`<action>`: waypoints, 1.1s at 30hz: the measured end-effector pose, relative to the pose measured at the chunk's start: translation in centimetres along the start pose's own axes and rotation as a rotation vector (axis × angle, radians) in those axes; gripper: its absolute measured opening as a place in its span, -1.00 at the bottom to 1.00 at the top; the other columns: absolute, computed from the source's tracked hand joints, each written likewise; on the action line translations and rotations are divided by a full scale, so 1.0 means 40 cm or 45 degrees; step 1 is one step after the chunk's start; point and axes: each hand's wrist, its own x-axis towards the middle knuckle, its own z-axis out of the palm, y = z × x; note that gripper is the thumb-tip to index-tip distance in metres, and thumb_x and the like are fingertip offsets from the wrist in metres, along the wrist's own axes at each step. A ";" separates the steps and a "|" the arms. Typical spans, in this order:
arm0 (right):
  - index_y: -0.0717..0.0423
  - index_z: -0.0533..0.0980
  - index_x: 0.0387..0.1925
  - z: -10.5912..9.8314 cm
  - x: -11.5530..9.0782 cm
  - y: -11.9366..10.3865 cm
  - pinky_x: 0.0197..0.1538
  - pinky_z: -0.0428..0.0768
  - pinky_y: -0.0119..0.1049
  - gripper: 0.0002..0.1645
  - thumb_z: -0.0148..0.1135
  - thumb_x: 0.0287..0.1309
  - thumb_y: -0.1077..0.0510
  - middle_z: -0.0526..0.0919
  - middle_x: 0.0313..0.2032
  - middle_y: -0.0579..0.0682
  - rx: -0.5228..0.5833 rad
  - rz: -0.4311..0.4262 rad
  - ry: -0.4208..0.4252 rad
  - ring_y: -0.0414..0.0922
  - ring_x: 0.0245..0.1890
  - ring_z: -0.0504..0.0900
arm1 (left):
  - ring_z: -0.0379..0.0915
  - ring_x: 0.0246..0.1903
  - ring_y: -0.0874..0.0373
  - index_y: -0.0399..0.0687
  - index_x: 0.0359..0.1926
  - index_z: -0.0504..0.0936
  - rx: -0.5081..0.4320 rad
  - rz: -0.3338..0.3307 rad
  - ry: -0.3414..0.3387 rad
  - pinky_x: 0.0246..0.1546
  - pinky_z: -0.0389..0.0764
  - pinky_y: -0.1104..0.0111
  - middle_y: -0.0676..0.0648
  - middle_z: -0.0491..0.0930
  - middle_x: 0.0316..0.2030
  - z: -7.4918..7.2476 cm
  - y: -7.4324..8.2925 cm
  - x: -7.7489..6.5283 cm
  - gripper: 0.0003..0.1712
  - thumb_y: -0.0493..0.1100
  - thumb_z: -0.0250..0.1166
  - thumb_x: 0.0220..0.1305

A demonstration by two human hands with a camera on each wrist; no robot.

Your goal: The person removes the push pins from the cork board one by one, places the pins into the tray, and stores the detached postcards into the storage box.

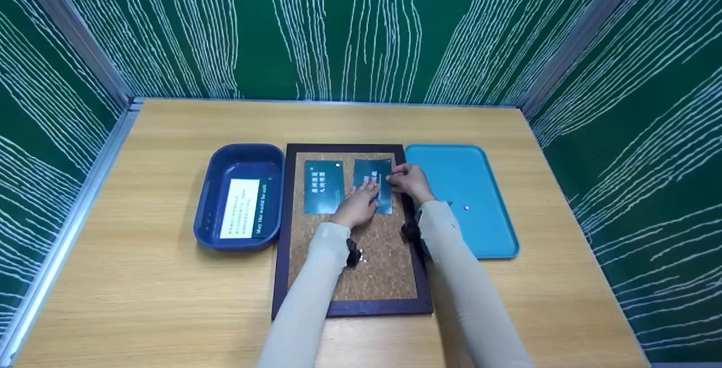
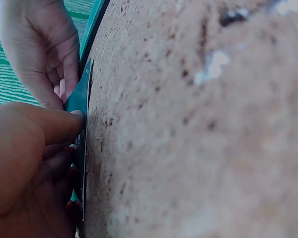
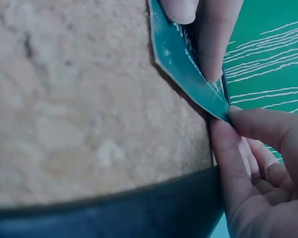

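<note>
A dark green card with white writing lies on the upper right of a framed corkboard. My left hand rests on this card, fingers extended and pressing it against the cork. Between thumb and forefinger, my right hand pinches the card's right edge. In the right wrist view that corner of the card bends up off the cork. Left of it, a second green card lies flat, with a small pale pin at its upper right corner.
Left of the board stands a dark blue bin holding a white-and-green card. A light blue tray on the right bears a small pale pin. Small shiny bits lie on the cork near my left wrist. Green walls surround the table.
</note>
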 end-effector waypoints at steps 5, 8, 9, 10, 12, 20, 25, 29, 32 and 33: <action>0.32 0.47 -0.03 0.002 0.002 0.001 -0.09 0.70 -0.23 -0.69 0.23 0.20 0.30 0.54 -0.19 0.07 -0.022 0.002 0.017 -0.06 -0.20 0.66 | -0.20 0.51 0.06 -0.12 0.45 0.14 -0.006 0.001 0.000 0.51 -0.14 0.15 -0.08 -0.02 0.50 0.001 0.001 -0.001 -0.41 -0.12 -0.03 0.48; 0.31 0.47 -0.01 0.002 0.004 0.001 -0.10 0.70 -0.22 -0.67 0.24 0.18 0.31 0.53 -0.22 0.06 -0.034 0.003 0.024 -0.11 -0.26 0.63 | -0.22 0.51 0.06 -0.12 0.46 0.14 -0.012 -0.004 -0.013 0.51 -0.15 0.16 -0.07 -0.03 0.50 -0.001 0.002 -0.001 -0.42 -0.12 -0.04 0.49; 0.31 0.47 0.00 0.002 0.004 0.001 -0.10 0.69 -0.22 -0.66 0.24 0.18 0.31 0.52 -0.23 0.05 -0.035 0.005 0.025 -0.13 -0.27 0.62 | -0.22 0.51 0.06 -0.12 0.46 0.14 -0.010 -0.004 -0.016 0.51 -0.15 0.16 -0.07 -0.03 0.50 -0.002 0.002 0.000 -0.42 -0.12 -0.05 0.49; 0.30 0.47 0.00 0.002 0.005 0.001 -0.10 0.69 -0.22 -0.66 0.25 0.18 0.31 0.52 -0.24 0.05 -0.035 0.006 0.025 -0.14 -0.28 0.61 | -0.22 0.51 0.06 -0.12 0.45 0.14 -0.011 -0.003 -0.017 0.51 -0.15 0.15 -0.08 -0.03 0.50 -0.003 0.002 0.000 -0.42 -0.12 -0.05 0.49; 0.30 0.47 0.00 0.002 0.006 0.001 -0.10 0.69 -0.23 -0.65 0.25 0.17 0.31 0.52 -0.25 0.04 -0.034 0.009 0.024 -0.15 -0.30 0.61 | -0.22 0.51 0.05 -0.13 0.45 0.15 -0.016 0.001 -0.020 0.51 -0.15 0.15 -0.08 -0.02 0.50 -0.005 0.002 0.001 -0.42 -0.13 -0.05 0.49; 0.28 0.49 -0.04 0.003 0.009 0.005 -0.15 0.69 -0.27 -0.67 0.28 0.15 0.31 0.56 -0.27 0.03 -0.037 0.017 0.026 -0.17 -0.34 0.61 | -0.21 0.51 0.02 -0.14 0.44 0.18 -0.172 0.006 -0.027 0.51 -0.14 0.15 -0.12 0.00 0.49 -0.016 -0.006 0.003 -0.43 -0.13 -0.05 0.48; 0.29 0.49 -0.02 0.003 0.009 0.007 -0.15 0.70 -0.27 -0.65 0.29 0.14 0.32 0.59 -0.23 0.07 -0.023 0.024 0.023 -0.14 -0.30 0.64 | -0.13 0.49 0.03 -0.08 0.46 0.14 -0.408 -0.012 0.002 0.49 -0.03 0.16 -0.11 0.00 0.50 -0.042 -0.014 -0.006 -0.43 -0.07 -0.11 0.52; 0.31 0.48 -0.01 0.002 0.009 0.006 -0.14 0.70 -0.26 -0.66 0.26 0.16 0.34 0.59 -0.15 0.13 -0.006 0.025 0.038 -0.08 -0.22 0.67 | -0.09 0.48 0.02 -0.03 0.48 0.11 -0.512 -0.018 0.058 0.48 0.02 0.16 -0.10 0.00 0.50 -0.074 -0.016 -0.016 -0.42 -0.04 -0.14 0.53; 0.31 0.47 0.00 0.003 0.009 0.004 -0.12 0.70 -0.24 -0.66 0.24 0.17 0.33 0.59 -0.09 0.17 -0.011 0.025 0.046 -0.03 -0.15 0.67 | 0.15 0.40 0.01 0.05 0.48 0.11 -0.539 -0.023 0.115 0.45 0.12 0.17 -0.08 0.05 0.49 -0.100 -0.019 -0.026 -0.43 -0.02 -0.12 0.52; 0.30 0.47 0.01 0.004 0.009 0.004 -0.11 0.70 -0.23 -0.65 0.24 0.18 0.33 0.59 -0.08 0.18 -0.015 0.025 0.047 -0.02 -0.13 0.67 | 0.18 0.39 0.00 0.07 0.48 0.12 -0.549 -0.024 0.133 0.44 0.15 0.16 -0.07 0.08 0.48 -0.110 -0.019 -0.031 -0.43 -0.01 -0.12 0.52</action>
